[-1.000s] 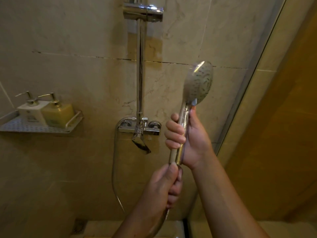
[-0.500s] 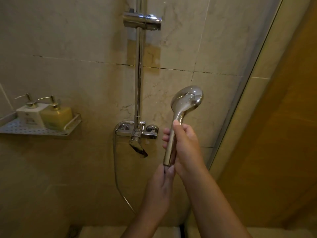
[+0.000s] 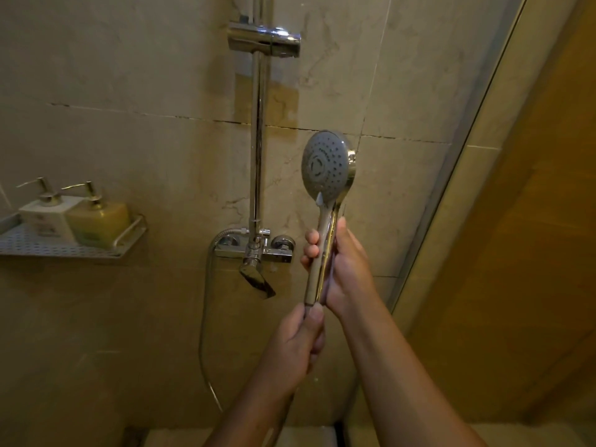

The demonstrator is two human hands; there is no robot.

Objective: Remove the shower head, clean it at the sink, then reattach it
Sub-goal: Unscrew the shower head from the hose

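moved: shower head (image 3: pixel 327 169) has spun on its handle axis since half a second ago; chrome back faced you then, the grey spray face does now; both hands sit about where they were
shower head: upright in the air, right of the rail (image 3: pixel 258 140), off the bracket (image 3: pixel 264 40)
right hand (image 3: pixel 345 269): wrapped round the chrome handle, fingers curled over its left side
left hand (image 3: pixel 296 346): pinching the joint at the handle's base; the nut itself is hidden under your fingertips
step: reads as unscrewing the head from the hose (image 3: pixel 203 317); removal not done, no sink in view
next: hold the joint fixed with your left, re-grip with your right and twist again; expect the head to come loose into your right hand, and the chrome is likely slick
edges: mixer (image 3: pixel 258 250) and its spout just left of your hands; glass panel edge (image 3: pixel 451 221) near on your right
room: open toward you and above the head; the hose loops slack below the mixer, so it shouldn't pull
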